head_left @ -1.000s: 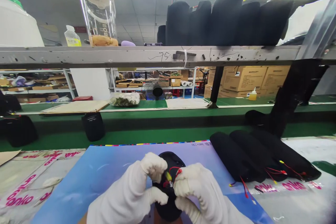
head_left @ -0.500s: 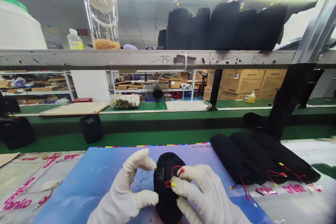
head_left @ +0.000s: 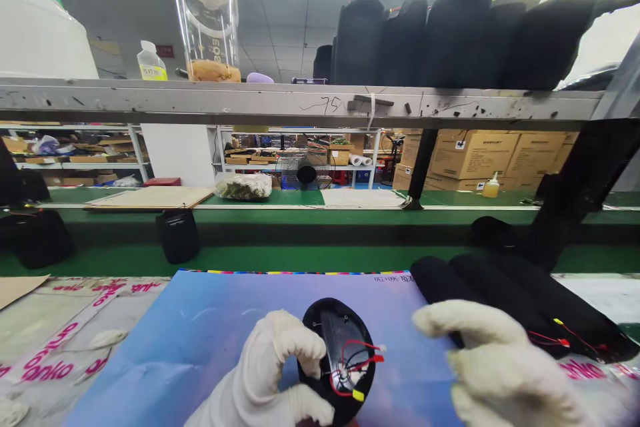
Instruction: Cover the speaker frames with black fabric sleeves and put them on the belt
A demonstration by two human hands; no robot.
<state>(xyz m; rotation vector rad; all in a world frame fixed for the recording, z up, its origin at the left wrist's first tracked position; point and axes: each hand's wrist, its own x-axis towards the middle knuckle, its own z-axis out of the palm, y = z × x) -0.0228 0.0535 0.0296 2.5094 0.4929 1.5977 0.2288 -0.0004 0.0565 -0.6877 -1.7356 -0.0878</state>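
My left hand [head_left: 273, 373], in a white glove, is curled round a black fabric-covered speaker shell [head_left: 336, 357] and holds it upright over the blue printed sheet [head_left: 200, 333]. The shell's open end faces me, with red wires and a yellow connector [head_left: 356, 373] hanging out. Gloved too, my right hand [head_left: 500, 367] is off to the right of the shell with fingers spread and nothing in it. Just behind that hand lie three more black shells [head_left: 505, 297] with red and yellow leads.
A green conveyor belt [head_left: 300, 257] runs across behind the sheet, with black shells [head_left: 177, 235] standing on it. Overhead, a metal shelf [head_left: 280, 103] carries a clear jar [head_left: 207, 13], a small bottle and a row of black shells [head_left: 450, 37]. Cardboard boxes stand at the back right.
My right hand has let go of the wires and moved away to the right, opening. My left hand has closed on the shell and tilted its open end toward me.
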